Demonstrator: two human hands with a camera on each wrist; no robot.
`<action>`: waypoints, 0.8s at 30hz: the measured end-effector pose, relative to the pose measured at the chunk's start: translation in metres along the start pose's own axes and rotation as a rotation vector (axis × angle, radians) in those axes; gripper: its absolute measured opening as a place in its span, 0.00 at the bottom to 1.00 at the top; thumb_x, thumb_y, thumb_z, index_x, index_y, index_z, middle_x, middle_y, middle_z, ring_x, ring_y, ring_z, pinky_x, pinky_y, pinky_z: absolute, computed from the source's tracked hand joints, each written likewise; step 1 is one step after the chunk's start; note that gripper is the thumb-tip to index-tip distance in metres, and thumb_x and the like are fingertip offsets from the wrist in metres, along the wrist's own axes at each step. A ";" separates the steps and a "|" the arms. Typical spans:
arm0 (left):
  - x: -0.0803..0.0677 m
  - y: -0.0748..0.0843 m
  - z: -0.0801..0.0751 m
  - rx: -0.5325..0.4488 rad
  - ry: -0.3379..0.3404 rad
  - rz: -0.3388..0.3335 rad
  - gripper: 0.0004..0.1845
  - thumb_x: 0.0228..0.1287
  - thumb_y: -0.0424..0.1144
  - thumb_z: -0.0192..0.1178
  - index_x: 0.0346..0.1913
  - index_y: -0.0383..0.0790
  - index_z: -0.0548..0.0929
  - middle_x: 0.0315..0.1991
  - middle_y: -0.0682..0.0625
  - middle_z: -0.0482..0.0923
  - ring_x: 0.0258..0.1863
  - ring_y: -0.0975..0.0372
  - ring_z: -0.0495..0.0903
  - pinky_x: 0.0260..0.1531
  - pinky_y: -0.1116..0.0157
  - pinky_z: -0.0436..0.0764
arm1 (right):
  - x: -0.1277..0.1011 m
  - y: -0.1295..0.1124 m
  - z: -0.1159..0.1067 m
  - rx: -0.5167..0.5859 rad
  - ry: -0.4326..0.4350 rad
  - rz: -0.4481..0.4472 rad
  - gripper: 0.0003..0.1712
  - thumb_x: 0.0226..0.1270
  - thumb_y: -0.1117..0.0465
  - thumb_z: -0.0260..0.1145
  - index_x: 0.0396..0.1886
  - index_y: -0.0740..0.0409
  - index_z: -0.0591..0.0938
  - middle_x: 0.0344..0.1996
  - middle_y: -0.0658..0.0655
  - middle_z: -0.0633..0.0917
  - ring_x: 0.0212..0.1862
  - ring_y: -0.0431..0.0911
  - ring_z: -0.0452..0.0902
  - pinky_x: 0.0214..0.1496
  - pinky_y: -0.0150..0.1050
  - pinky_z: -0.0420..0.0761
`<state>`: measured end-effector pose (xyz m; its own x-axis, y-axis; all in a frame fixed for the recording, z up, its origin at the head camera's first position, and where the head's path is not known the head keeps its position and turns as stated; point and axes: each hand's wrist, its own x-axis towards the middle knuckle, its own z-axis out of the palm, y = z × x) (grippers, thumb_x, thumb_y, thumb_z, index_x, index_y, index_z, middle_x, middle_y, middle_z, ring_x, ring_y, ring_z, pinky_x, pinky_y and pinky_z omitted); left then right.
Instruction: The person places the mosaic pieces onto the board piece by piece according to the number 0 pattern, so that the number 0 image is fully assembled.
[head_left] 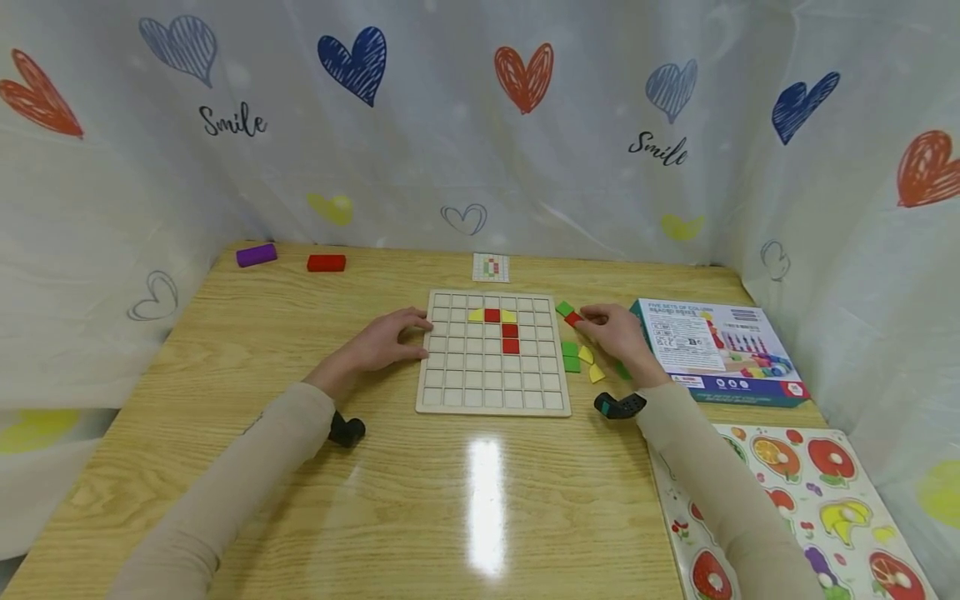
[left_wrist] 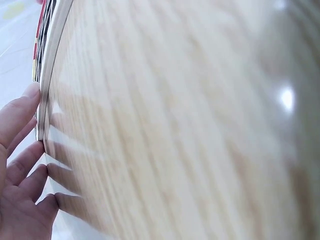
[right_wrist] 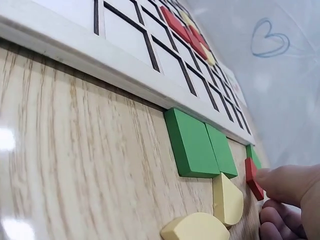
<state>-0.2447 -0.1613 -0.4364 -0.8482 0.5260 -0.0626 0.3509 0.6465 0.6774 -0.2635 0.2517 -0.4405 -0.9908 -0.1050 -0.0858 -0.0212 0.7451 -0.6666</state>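
Note:
A square wooden grid board (head_left: 480,392) lies on the table, with red square tiles (head_left: 510,338) and yellow quarter-round tiles (head_left: 508,317) in its upper cells. My left hand (head_left: 386,340) rests at the board's left edge, thumb and fingertips touching its side. Right of the board, my right hand (head_left: 617,332) has its thumb against a red tile (right_wrist: 253,179) and its fingers bent beside it; the far side of this grip is hidden. A green tile (head_left: 565,309) lies against the red one. Two green tiles (right_wrist: 192,145) and two yellow tiles (right_wrist: 227,200) lie nearby.
A small pattern card (head_left: 491,267) lies behind the board. A bead-set box (head_left: 716,350) and a fruit puzzle board (head_left: 813,475) are at the right. Purple (head_left: 257,255) and red (head_left: 326,263) blocks sit at the back left. Another green piece (head_left: 622,370) lies under the right wrist.

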 end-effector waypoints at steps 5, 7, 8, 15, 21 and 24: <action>0.000 0.000 0.000 0.011 0.005 0.000 0.25 0.65 0.40 0.66 0.62 0.35 0.77 0.72 0.37 0.60 0.74 0.44 0.53 0.71 0.47 0.53 | 0.003 -0.002 0.001 -0.018 0.000 -0.023 0.25 0.70 0.55 0.64 0.62 0.63 0.78 0.53 0.66 0.81 0.52 0.58 0.77 0.54 0.52 0.77; -0.001 0.001 -0.001 0.011 0.006 -0.001 0.25 0.64 0.40 0.66 0.62 0.35 0.77 0.72 0.37 0.61 0.74 0.44 0.53 0.71 0.47 0.53 | 0.004 -0.002 0.000 -0.023 -0.004 -0.018 0.24 0.70 0.55 0.64 0.61 0.63 0.79 0.53 0.66 0.81 0.52 0.58 0.77 0.53 0.52 0.77; -0.001 0.001 -0.001 0.009 0.005 -0.002 0.25 0.64 0.40 0.66 0.62 0.35 0.77 0.72 0.37 0.61 0.74 0.45 0.53 0.71 0.47 0.53 | 0.004 -0.002 0.000 -0.026 -0.004 -0.016 0.24 0.70 0.55 0.64 0.61 0.62 0.79 0.53 0.66 0.81 0.52 0.58 0.77 0.53 0.52 0.76; 0.000 0.001 0.000 0.015 -0.001 -0.006 0.25 0.64 0.40 0.66 0.62 0.35 0.77 0.72 0.38 0.61 0.74 0.45 0.52 0.71 0.47 0.53 | 0.004 0.001 -0.003 -0.039 0.006 -0.005 0.23 0.72 0.58 0.61 0.62 0.64 0.78 0.56 0.68 0.80 0.54 0.59 0.76 0.52 0.52 0.77; 0.000 -0.001 0.001 0.017 -0.002 0.002 0.26 0.65 0.41 0.66 0.63 0.35 0.76 0.72 0.38 0.60 0.74 0.45 0.52 0.71 0.47 0.54 | 0.005 0.003 -0.003 -0.009 0.013 0.020 0.24 0.73 0.58 0.60 0.64 0.64 0.76 0.56 0.68 0.79 0.53 0.59 0.76 0.49 0.50 0.77; 0.000 -0.001 0.000 0.017 -0.001 0.004 0.26 0.65 0.41 0.66 0.63 0.35 0.76 0.72 0.38 0.60 0.74 0.45 0.52 0.71 0.47 0.54 | 0.006 0.003 -0.002 -0.011 0.017 0.026 0.25 0.72 0.57 0.61 0.64 0.64 0.76 0.56 0.67 0.79 0.53 0.58 0.76 0.50 0.51 0.77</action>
<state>-0.2444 -0.1618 -0.4370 -0.8463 0.5292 -0.0607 0.3609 0.6535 0.6653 -0.2695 0.2546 -0.4417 -0.9932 -0.0743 -0.0898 0.0029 0.7545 -0.6562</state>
